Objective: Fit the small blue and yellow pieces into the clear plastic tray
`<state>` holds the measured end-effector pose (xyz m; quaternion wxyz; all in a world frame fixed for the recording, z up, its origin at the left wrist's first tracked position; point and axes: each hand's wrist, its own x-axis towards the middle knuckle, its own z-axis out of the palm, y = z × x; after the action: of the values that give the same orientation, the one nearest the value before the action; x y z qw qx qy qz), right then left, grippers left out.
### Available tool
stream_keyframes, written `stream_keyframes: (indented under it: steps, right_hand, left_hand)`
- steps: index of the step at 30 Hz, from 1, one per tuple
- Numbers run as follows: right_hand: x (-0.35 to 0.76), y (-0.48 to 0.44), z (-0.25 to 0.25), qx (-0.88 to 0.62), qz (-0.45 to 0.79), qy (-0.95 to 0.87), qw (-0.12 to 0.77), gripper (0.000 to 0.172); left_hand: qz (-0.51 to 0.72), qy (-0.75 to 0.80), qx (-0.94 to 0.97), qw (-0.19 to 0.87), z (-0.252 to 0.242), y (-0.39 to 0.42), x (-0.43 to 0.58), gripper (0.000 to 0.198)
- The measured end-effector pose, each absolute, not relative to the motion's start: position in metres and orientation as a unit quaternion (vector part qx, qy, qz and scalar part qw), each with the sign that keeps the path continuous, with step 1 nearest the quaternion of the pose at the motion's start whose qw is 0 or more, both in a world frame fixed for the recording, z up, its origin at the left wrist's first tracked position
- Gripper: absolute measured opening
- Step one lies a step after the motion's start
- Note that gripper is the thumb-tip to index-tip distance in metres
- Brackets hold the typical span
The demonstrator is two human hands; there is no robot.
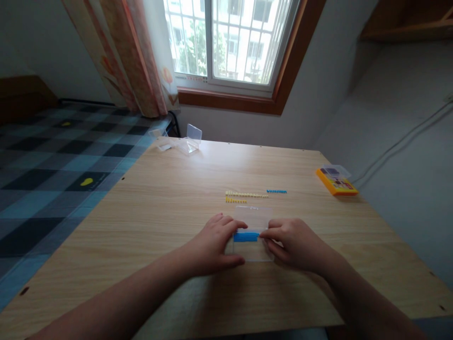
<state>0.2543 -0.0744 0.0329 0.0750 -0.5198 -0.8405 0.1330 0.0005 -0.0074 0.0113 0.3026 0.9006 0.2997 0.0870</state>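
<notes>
Two forearms [134,288] are spanning the near part of the table [141,212] in the head view. Thumb and fingers spread apart, the left hand [217,243] is bracketing the left side of an open clear box [253,252]. Blue strips [245,237] are lying inside it, toward the left. The right hand [295,243] is bringing its fingertips to their right end; whether it is gripping one, one cannot tell. Beyond the box, two yellow rows [236,201] and a blue row [276,191] are lying near each other. An orange box [336,183] is sitting far right; clear cases [194,134] are standing at the far-left corner.
</notes>
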Motion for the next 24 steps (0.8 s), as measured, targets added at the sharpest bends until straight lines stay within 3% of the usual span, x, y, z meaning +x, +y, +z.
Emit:
stream_keyframes:
  steps: [17, 24]
  right_hand:
    - [0.2538, -0.0726, 0.0272, -0.51, 0.122, -0.847, 0.081, 0.019]
    - [0.257, -0.0742, 0.0289, -0.474, 0.113, -0.855, 0.175, 0.023]
  left_hand:
    - [0.09, 0.295, 0.903, 0.301, 0.0105, -0.0065, 0.0002, 0.061]
    - [0.082, 0.299, 0.901, 0.303, 0.012, -0.0067, -0.0001, 0.063]
